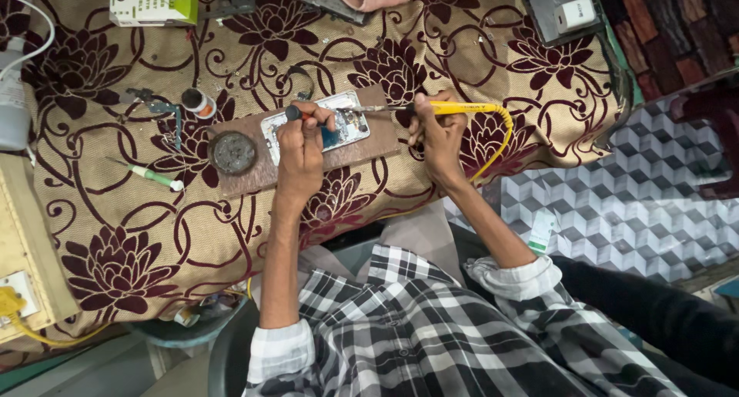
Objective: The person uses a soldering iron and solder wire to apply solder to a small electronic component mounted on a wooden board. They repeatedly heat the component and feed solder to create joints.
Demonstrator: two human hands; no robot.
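Opened phone (pixel 339 127) is lying on a brown board (pixel 308 147) on the patterned counter (pixel 115 212), and I am steadying it, left hand (pixel 302 147) clamped on a small tool, right hand (pixel 437 135) gripping the yellow soldering iron (pixel 454 108) whose tip should be touching only the joint.
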